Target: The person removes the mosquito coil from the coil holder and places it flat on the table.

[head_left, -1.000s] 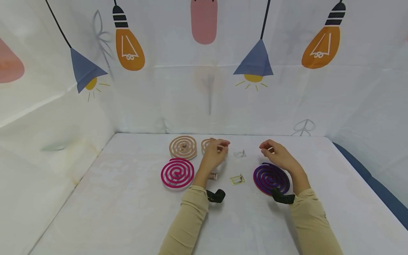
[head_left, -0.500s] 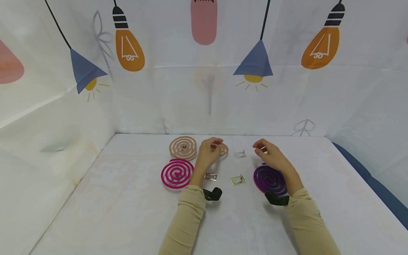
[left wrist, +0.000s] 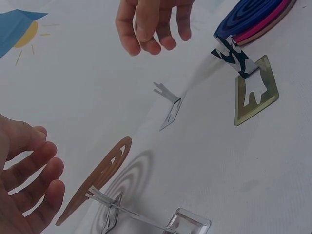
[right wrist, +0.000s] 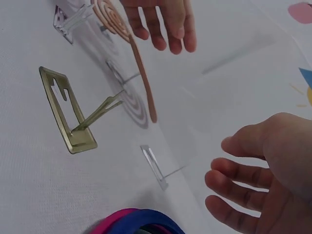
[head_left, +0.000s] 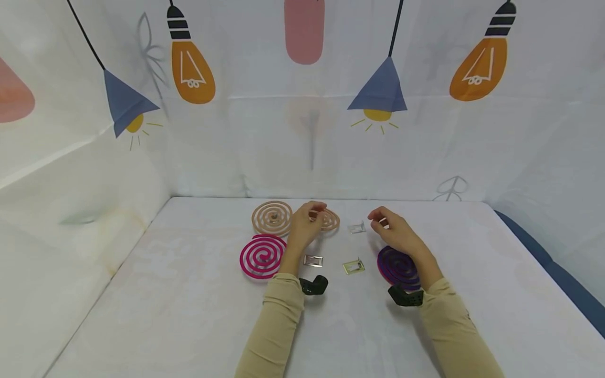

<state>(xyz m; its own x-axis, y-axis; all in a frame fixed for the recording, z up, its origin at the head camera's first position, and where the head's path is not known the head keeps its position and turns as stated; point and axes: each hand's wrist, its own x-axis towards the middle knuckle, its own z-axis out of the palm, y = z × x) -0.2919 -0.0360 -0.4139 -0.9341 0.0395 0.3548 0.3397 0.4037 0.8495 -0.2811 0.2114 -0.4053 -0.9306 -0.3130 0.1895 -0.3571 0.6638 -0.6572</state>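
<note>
My left hand [head_left: 303, 230] hovers beside a brown mosquito coil [head_left: 332, 220], fingers loosely bent and holding nothing. In the left wrist view that coil [left wrist: 103, 168] is raised on a metal stand [left wrist: 113, 212], its shadow falling on the table. My right hand [head_left: 394, 230], its fingers relaxed with nothing between them, hangs in front of a stack of coils [head_left: 398, 270], blue-purple on top with pink and brown below. Just left of its fingertips is a silver stand [head_left: 357, 229] with an upright prong. A gold stand [head_left: 353, 266] lies nearer the front.
Another brown coil [head_left: 268, 216] sits at the back left, raised over its stand. In front of it is a pink coil [head_left: 260, 257], partly behind the left wrist. A silver stand [head_left: 313, 261] lies beside that wrist. A white wall sheet [head_left: 283, 147] rises behind the table.
My left hand has moved left off the brown coil, uncovering more of it and the nearer silver stand. My right hand has shifted left toward the far silver stand.
</note>
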